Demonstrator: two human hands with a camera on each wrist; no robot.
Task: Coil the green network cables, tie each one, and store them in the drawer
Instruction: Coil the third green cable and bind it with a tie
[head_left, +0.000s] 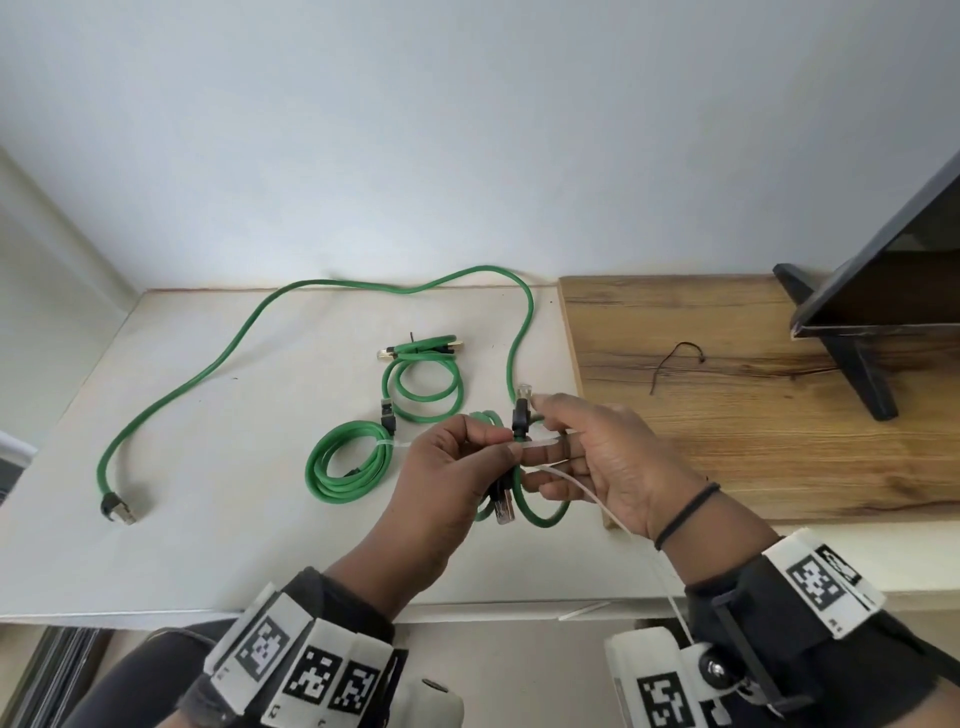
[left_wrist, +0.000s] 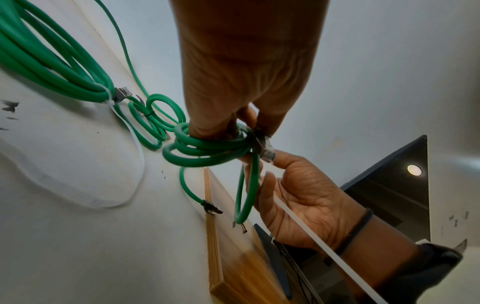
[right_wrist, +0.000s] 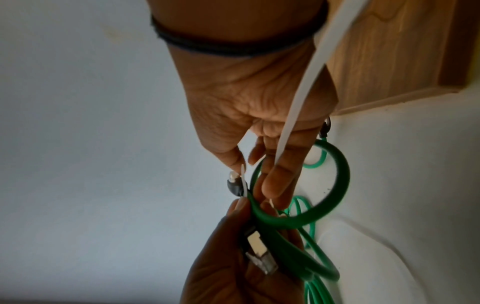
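Note:
Above the white table, my left hand grips a small coil of green network cable by its gathered strands, its plugs sticking out. My right hand pinches a white zip tie wrapped across that coil; the long tail trails back past my right wrist. Two other coils lie on the table: one bound with a white tie, one with a black tie. A long uncoiled green cable snakes from the left to behind my hands.
A wooden board covers the right of the table, with a loose black tie on it and a black stand at its far right. Another white tie lies at the table's front edge.

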